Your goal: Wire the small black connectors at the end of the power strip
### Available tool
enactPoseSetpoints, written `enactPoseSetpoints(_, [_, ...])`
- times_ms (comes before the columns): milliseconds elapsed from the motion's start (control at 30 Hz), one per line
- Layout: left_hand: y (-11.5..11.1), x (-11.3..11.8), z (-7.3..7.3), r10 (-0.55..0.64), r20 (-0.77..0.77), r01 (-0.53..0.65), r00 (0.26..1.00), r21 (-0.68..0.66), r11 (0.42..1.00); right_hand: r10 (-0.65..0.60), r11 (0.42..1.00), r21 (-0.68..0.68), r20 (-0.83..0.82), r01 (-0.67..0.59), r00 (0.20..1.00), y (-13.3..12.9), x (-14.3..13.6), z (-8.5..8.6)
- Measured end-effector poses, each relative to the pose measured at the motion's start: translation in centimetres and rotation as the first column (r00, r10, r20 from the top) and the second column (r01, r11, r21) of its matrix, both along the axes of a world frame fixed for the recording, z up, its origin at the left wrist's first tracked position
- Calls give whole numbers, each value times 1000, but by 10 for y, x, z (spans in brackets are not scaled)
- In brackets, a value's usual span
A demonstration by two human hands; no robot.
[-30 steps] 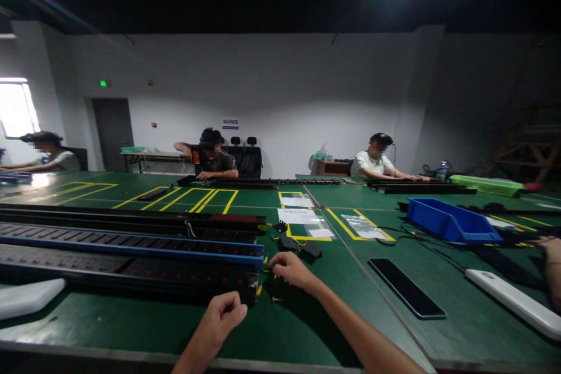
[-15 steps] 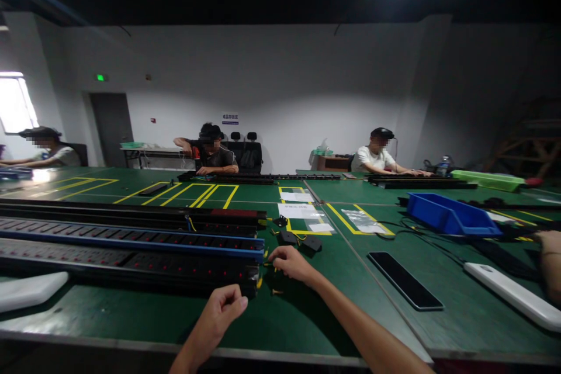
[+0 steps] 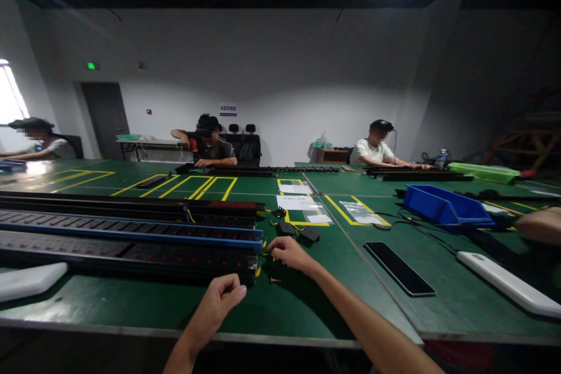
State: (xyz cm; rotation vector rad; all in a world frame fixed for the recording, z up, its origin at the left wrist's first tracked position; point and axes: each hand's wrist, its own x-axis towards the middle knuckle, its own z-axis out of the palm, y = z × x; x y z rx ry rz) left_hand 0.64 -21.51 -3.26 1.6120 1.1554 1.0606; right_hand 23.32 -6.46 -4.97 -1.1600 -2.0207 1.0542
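Long black rails (image 3: pixel 175 258), dotted with red along their tops, and a blue-edged rail (image 3: pixel 228 235) lie side by side on the green table. Just past their right ends, my right hand (image 3: pixel 289 252) is closed in a pinch. A small yellowish bit shows below its fingertips, too small to name. Nearer the table's front edge, my left hand (image 3: pixel 219 299) hovers with fingers curled and thumb against them; whatever is inside is hidden. Between the hands lies a small brass-coloured piece (image 3: pixel 274 280). Yellow wire (image 3: pixel 258 272) sticks out from the nearest rail end.
Beyond my right hand are small black boxes (image 3: pixel 287 229) with yellow wires. To the right lie a phone (image 3: pixel 400 269), a white case (image 3: pixel 504 283) and a blue bin (image 3: pixel 442 207). Another person's arm (image 3: pixel 541 225) reaches in at the right edge. Co-workers sit across the table.
The view has tilted slightly downward, so the far wall sits higher in the picture. Both hands keep nearly the same pose and place beside the rails.
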Motion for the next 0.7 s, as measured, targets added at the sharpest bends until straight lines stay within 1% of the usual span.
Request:
enactPoseSetpoints(267, [2, -1, -3, -19, 22, 19, 1000, -25, 1000, 7, 999, 46, 1, -7, 1000, 1, 1, -1])
enactPoseSetpoints(400, [1, 0, -1, -19, 32, 20, 999, -39, 999, 6, 999, 47, 9, -7, 1000, 2, 1, -3])
enactPoseSetpoints(533, [0, 0, 1, -12, 20, 13, 1000, -22, 1000, 5, 999, 40, 22, -6, 1000, 3, 2, -4])
enactPoseSetpoints(700, [0, -1, -1, -15, 12, 16, 1000, -34, 999, 4, 1000, 10, 15, -4, 1000, 2, 2, -2])
